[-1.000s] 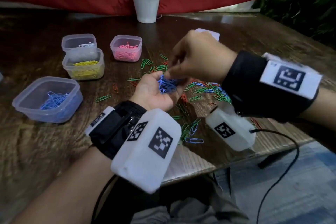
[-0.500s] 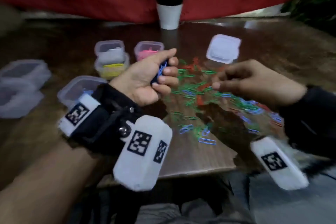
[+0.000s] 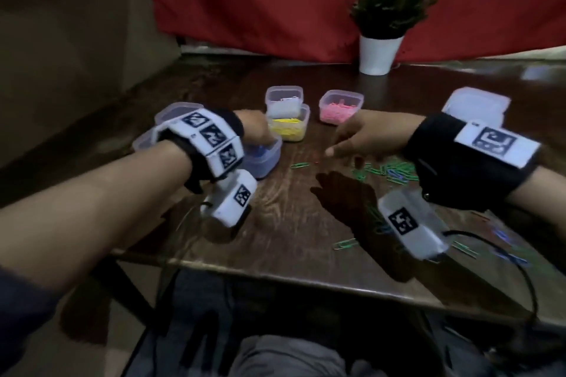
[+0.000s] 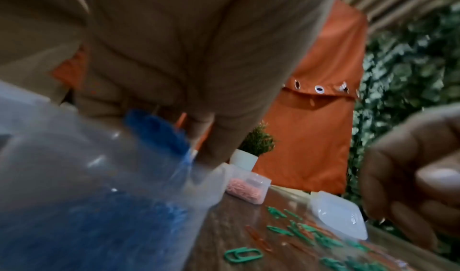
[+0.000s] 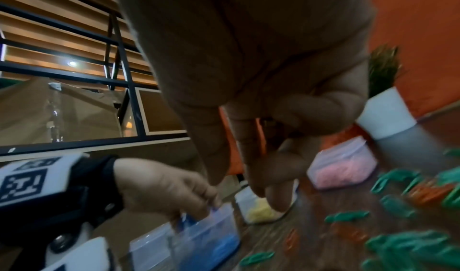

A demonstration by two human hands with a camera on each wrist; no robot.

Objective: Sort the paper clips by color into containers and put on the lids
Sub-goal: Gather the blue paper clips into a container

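The left hand holds blue paper clips over a clear plastic container of blue clips.

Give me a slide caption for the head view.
Left hand over the blue-clip container; right hand above loose green clips.

Blue paper clips were seen in one clear container, yellow clips in another, pink clips in a third. Green clips and a few orange ones were scattered on the dark brown wood table. Black-and-white square-patterned markers were worn on black wristbands.
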